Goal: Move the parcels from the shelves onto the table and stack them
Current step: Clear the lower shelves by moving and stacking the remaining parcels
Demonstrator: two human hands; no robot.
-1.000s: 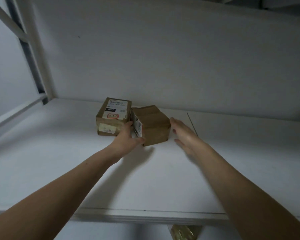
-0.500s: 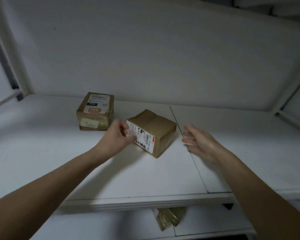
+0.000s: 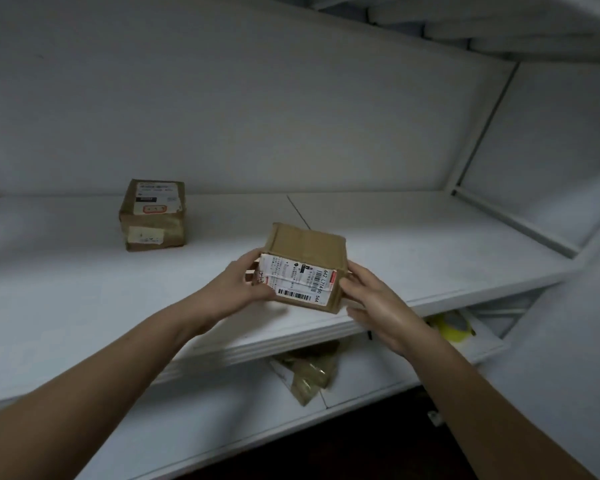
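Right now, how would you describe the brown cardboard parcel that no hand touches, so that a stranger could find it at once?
Look at the upper white shelf board: toward its back left stands a brown cardboard parcel, alone near the rear wall. Unlike the barcode-labelled brown parcel held by the left hand and right hand at the front edge, its top label bears a red-outlined box.

Single head-worn wide-angle view, facing forward and down at the shelf (image 3: 84, 299). Close up; the shelf's front edge crosses mid-frame.
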